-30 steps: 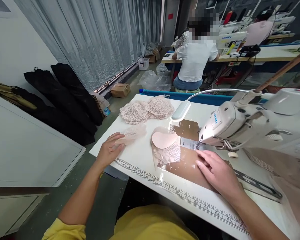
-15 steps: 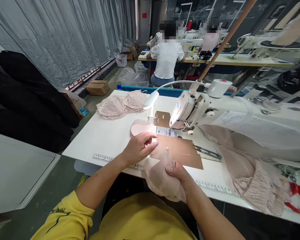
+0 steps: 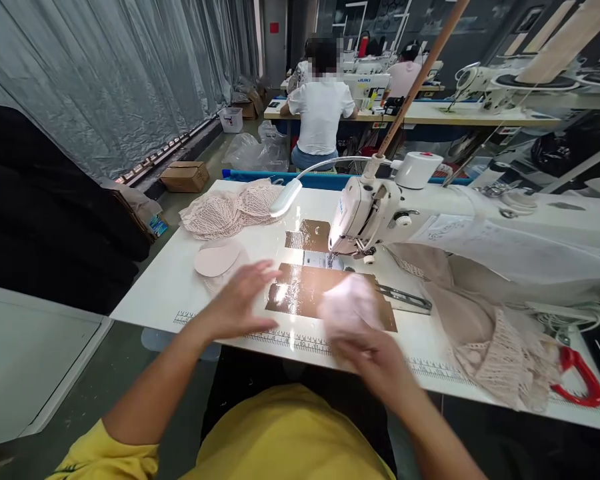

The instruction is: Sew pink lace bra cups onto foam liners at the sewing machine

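Since the earlier frame, foam pad point(image 3: 217, 260) shifted from beside the needle to the left part of table point(image 3: 155, 293); left hand point(image 3: 240, 303) pulled back off it; right hand point(image 3: 375, 363) rose from the table edge with its pale fabric piece point(image 3: 347, 307).

Foam pad: oval, lies flat, long axis across the table, right end tipped slightly away from the person. Pale fabric piece: over the near brown plate point(image 3: 300, 293), in front of sewing machine point(image 3: 365, 207), at the right fingertips. Its axis is unreadable, motion blur.

Left hand: fingers spread, released, holding nothing, just right of the pad; contact with table unclear. Right hand: fingers look closed on the pale piece, exact grip smeared.

Hidden/cut: needle area small, hard to read; beige fabric heap point(image 3: 485, 333) covers the table's right side; red-handled tool point(image 3: 580, 380) partly under it.

Counts: one foam pad, one held piece, two brown plates, one lace pile point(image 3: 230, 210) (pieces uncountable), one lamp point(image 3: 286, 198), one scissors point(image 3: 405, 300).
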### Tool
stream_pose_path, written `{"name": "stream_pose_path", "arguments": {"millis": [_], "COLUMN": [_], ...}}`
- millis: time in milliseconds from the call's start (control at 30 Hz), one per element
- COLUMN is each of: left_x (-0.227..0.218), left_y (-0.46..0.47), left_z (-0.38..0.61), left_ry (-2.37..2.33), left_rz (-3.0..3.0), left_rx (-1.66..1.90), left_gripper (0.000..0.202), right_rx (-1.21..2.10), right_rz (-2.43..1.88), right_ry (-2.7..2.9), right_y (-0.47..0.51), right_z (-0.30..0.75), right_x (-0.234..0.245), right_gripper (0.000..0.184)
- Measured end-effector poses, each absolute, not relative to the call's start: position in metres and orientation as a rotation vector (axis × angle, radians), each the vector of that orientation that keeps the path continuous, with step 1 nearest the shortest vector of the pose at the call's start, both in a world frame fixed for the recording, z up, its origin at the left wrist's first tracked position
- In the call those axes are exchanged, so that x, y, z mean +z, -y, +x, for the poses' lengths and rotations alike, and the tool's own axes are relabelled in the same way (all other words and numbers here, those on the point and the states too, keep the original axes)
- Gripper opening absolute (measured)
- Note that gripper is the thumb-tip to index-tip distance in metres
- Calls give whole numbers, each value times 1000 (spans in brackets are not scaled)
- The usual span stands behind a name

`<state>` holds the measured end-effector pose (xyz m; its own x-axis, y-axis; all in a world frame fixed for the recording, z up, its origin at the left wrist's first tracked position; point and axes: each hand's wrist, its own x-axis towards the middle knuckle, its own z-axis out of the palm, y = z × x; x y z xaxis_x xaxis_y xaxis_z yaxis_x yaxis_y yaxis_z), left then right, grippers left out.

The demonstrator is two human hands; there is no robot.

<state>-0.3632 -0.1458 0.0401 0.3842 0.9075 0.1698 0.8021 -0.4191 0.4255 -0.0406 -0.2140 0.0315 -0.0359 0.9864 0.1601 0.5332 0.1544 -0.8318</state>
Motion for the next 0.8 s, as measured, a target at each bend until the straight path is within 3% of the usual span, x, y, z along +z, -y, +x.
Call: {"name": "stream_pose_path", "arguments": {"millis": [67,133,300,400,600,700,800], "left_x": [53,58,37,28,37,35,28], "left_y": [155,161,162,166,183,182,179], "left_z": [-340,-323,-334,-335,-302,-305,-313], "left_ry": [-1034,-768,-1273,-1211,-374,-551,-860], "left_rz": [2319,2139,1859,1581,1213,1289,1352], "left_rx": [509,398,700,810,692,835,902], "left_gripper": [79,71,22,26,74,73,76], "right_rx": [1081,1096,544,508,1696,1992,2085], "right_rz": [-1202,-1024,-1095,-1278,-1022,-879,-873], "right_ry": [1909,1926,1591,1488,1417,1123,951], "right_y": [207,202,195,187,181,187,190], "right_z": [-78,-100,-82,-74,-100,-101,-99], "right_x": [27,29,42,38,17,12,13], "right_gripper": [16,8,15,9,28,28,27]}}
